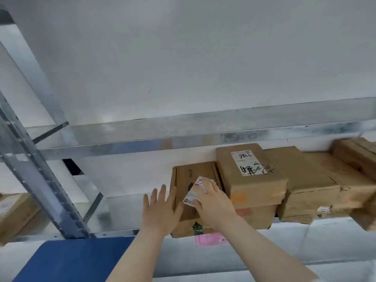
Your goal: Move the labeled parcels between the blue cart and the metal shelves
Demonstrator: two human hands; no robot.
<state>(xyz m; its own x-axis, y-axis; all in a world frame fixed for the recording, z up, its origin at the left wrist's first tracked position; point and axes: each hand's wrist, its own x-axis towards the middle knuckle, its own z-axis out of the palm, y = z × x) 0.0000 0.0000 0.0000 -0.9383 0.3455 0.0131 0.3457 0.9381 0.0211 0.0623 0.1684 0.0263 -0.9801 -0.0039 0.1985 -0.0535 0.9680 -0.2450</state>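
A brown cardboard parcel [189,176] with a white label stands on the metal shelf [126,202], leftmost in a row of boxes. My left hand [160,208] lies flat against its left side, fingers straight. My right hand [213,202] presses on its top, over the white label, fingers spread. A pink label [205,240] hangs at the parcel's lower front edge. To its right sits a taller parcel [254,180] with a handwritten white label. A blue cart edge [77,259] shows at the bottom left.
More brown boxes [317,184] fill the shelf to the right. Another box [14,212] sits on the neighbouring shelf at far left. A slanted metal upright [40,180] stands left of my hands. An upper shelf beam [183,135] runs overhead.
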